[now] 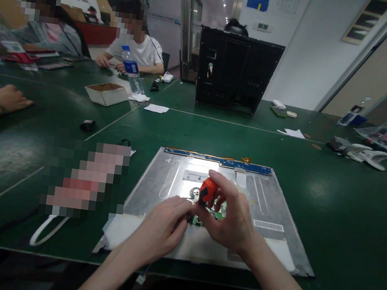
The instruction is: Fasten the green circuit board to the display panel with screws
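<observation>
Both hands are set over the metal panel (pixel 268 197): the right hand (pixel 232 216) is clenched on an orange-handled screwdriver (pixel 208 190), the left hand (pixel 165 224) is pinched at its tip, and the small green board (pixel 220 213) under it could be scratched if the tip is let slip.

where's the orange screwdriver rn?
Head view, centre: screwdriver in the right hand, upright over the metal panel, left hand beside its tip.

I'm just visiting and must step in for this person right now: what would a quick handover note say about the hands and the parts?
Right hand: gripping an orange-handled screwdriver, tip down at the small green circuit board.
Left hand: fingers steadying things beside the board.
Metal panel: lies flat on the green table, blue strip along its far edge.
Done: cannot tell how many screws are out.
Left: the board is still on the panel.
</observation>
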The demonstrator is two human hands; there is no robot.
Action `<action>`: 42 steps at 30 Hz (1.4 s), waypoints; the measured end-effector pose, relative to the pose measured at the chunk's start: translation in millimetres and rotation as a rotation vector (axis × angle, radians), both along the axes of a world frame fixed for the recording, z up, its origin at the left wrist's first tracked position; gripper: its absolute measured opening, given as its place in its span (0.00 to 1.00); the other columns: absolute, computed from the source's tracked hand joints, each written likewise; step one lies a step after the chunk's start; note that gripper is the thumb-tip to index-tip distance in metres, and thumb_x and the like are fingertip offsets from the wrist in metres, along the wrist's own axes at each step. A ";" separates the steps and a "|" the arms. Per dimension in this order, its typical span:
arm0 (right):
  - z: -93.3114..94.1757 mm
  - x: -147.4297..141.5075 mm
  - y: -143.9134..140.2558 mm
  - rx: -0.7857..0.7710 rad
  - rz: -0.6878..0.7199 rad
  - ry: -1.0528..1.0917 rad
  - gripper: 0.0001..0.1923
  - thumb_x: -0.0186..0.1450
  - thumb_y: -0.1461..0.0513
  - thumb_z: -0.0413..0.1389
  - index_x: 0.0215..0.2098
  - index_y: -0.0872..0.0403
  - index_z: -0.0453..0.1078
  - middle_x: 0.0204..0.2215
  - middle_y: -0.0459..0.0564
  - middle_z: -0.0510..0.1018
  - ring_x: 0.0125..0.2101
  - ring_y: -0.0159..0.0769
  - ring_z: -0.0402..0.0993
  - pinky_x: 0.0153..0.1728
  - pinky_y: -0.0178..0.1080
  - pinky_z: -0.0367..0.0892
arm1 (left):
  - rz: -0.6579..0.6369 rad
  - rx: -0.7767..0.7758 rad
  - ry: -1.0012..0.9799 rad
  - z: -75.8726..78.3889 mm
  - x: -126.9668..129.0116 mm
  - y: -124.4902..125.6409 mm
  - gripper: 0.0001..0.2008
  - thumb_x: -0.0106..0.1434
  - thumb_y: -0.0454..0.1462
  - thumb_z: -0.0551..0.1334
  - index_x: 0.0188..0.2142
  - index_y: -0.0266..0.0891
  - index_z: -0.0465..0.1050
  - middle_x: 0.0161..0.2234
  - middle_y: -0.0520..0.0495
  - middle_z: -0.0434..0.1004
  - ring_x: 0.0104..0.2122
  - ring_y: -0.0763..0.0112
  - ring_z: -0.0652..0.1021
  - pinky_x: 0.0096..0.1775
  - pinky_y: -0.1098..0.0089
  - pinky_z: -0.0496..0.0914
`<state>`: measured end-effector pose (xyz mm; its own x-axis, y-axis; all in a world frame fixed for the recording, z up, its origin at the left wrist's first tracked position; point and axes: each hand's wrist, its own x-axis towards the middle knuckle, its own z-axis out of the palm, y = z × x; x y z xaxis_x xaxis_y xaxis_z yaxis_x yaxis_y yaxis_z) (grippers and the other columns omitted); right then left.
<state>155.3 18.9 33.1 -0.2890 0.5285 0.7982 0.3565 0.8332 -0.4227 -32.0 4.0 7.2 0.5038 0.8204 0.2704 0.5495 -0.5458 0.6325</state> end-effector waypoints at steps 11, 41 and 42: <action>-4.8 1.1 5.2 -0.030 -0.035 -0.018 0.34 0.68 0.61 0.57 0.68 0.47 0.49 0.33 0.44 0.75 0.22 0.28 0.68 0.20 0.33 0.67 | 0.046 0.008 0.026 -0.2 2.9 1.9 0.08 0.61 0.30 0.51 0.30 0.40 0.66 0.30 0.48 0.73 0.32 0.65 0.73 0.34 0.68 0.64; -8.1 -4.6 8.4 0.009 -0.031 -0.023 0.30 0.66 0.61 0.56 0.65 0.49 0.52 0.27 0.41 0.73 0.18 0.28 0.67 0.20 0.31 0.64 | 0.077 0.035 0.055 -3.3 2.9 5.3 0.08 0.59 0.29 0.51 0.28 0.39 0.66 0.28 0.47 0.73 0.30 0.65 0.73 0.34 0.68 0.65; -8.2 -4.8 8.4 0.010 -0.030 -0.034 0.31 0.67 0.61 0.55 0.66 0.49 0.52 0.28 0.42 0.75 0.19 0.28 0.68 0.21 0.31 0.65 | 0.070 0.038 0.059 -3.2 2.7 4.9 0.08 0.59 0.29 0.51 0.29 0.39 0.67 0.28 0.48 0.73 0.31 0.65 0.73 0.34 0.68 0.65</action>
